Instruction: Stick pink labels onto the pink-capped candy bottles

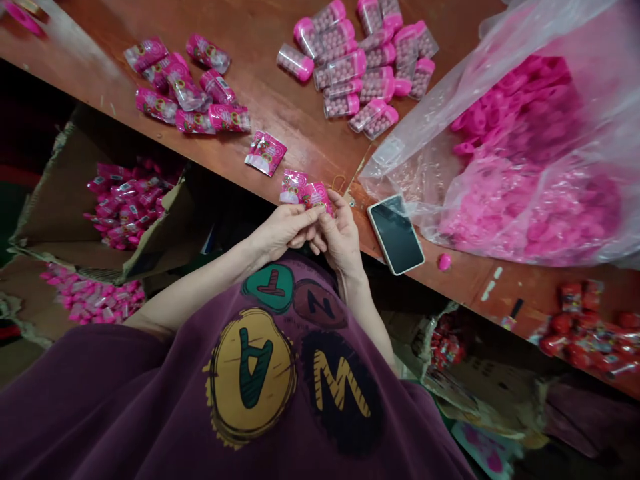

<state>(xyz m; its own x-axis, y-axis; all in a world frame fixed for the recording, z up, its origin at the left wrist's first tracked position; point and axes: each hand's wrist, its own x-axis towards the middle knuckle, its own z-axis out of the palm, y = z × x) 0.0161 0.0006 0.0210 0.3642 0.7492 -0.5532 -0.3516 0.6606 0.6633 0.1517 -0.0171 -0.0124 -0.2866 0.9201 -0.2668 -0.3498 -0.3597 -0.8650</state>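
Note:
Close to the table's front edge, my left hand (286, 230) and my right hand (343, 235) meet with bent fingers on a small shiny pink printed label (317, 195). A second flat pink label (291, 181) shows just beyond my left fingers, partly overlapped; I cannot tell whether it is held or lying on the wood. Farther left, a small pile of similar labels (267, 153) lies flat. Clear tubes with pink caps and pink beads (345, 68) are grouped at the back. Several tubes wrapped in pink printed film (187, 87) lie to the left.
A phone (397, 235) lies right of my hands, below a large clear bag of pink plastic parts (530, 120). One pink cap (445, 262) sits nearby. Red-wrapped items (595, 327) are far right. Below the table at left stands a cardboard box (55, 193) with wrapped pink pieces.

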